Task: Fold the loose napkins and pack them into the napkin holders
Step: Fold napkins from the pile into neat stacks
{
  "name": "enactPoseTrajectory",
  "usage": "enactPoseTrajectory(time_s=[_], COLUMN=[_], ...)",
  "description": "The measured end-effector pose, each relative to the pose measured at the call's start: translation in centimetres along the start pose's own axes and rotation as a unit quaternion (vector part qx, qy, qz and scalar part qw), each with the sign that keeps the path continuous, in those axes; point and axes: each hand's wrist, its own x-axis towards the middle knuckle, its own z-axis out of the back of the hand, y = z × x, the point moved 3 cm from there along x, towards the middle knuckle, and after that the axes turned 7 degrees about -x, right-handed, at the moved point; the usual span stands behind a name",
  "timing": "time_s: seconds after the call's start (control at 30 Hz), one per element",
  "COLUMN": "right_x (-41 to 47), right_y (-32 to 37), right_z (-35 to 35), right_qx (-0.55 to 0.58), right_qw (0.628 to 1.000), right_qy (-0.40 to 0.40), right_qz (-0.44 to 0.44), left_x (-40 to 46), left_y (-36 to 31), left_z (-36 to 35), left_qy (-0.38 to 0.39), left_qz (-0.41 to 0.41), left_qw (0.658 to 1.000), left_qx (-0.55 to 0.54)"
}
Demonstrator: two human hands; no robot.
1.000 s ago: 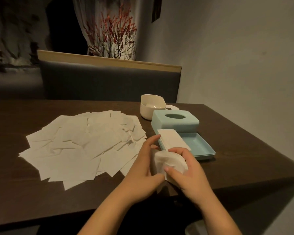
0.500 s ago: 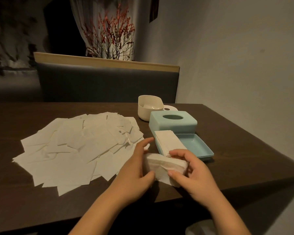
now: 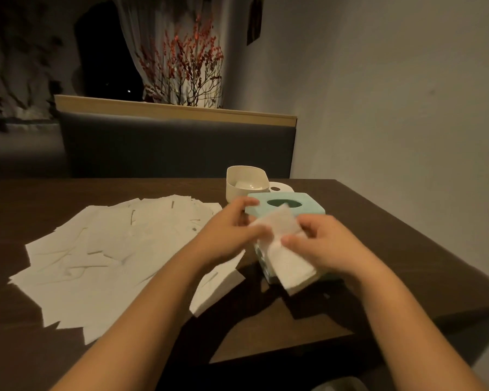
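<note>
A wide pile of loose white napkins (image 3: 119, 249) covers the dark table on the left. My left hand (image 3: 229, 235) and my right hand (image 3: 325, 246) pinch a folded napkin (image 3: 281, 224) between them, just above a stack of folded napkins (image 3: 292, 268). That stack lies in the teal tray (image 3: 259, 253), which my hands mostly hide. The teal lid (image 3: 311, 210) with its oval slot stands right behind. Further back is a cream napkin holder (image 3: 247, 179) with something white inside.
A round cream lid (image 3: 281, 188) lies behind the teal lid. A grey padded bench back (image 3: 167, 148) runs along the table's far side. A plain wall is close on the right, and the table's right edge (image 3: 424, 249) slants toward me.
Both hands have carried the folded napkin away from the table's near edge, forward to just above the stack in the teal tray. The camera has also moved closer.
</note>
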Motion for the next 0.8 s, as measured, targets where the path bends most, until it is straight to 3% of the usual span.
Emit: enactPoseTrajectory(time_s=[0.1, 0.2, 0.33, 0.47, 0.53, 0.63, 0.7, 0.8], right_x=[2.8, 4.5, 4.8, 4.6, 4.5, 4.6, 4.1, 4.0], right_y=[-1.4, -1.8, -1.8, -2.4, -2.5, -2.7, -2.3, -2.7], right_z=[1.3, 0.6, -0.8, -1.9, -2.3, -3.0, -3.4, -3.6], right_qx=[0.155, 0.172, 0.097, 0.045, 0.039, 0.152, 0.281, 0.324], right_qw=[0.982, 0.975, 0.984, 0.988, 0.989, 0.975, 0.939, 0.92], right_qy=[-0.036, -0.019, 0.002, -0.006, -0.015, -0.004, 0.02, 0.03], right_qz=[-0.097, -0.136, -0.146, -0.149, -0.145, -0.165, -0.198, -0.216], left_x=[1.7, 2.4, 2.2, 1.7, 1.6, 2.5, 2.2, 2.7], left_y=[0.9, 2.9, 4.7, 5.1, 5.2, 6.3, 5.3, 5.5], left_z=[-0.5, -2.4, -4.6, -5.3, -6.1, -7.1, -7.3, -7.3], left_qy=[-0.182, -0.252, -0.231, -0.204, -0.161, -0.133, -0.125, -0.11], left_qz=[0.036, 0.074, 0.088, 0.056, 0.088, 0.142, 0.132, 0.119], left_qw=[0.964, 0.935, 0.934, 0.959, 0.954, 0.916, 0.925, 0.936], left_qx=[-0.189, -0.238, -0.256, -0.19, -0.238, -0.35, -0.335, -0.312])
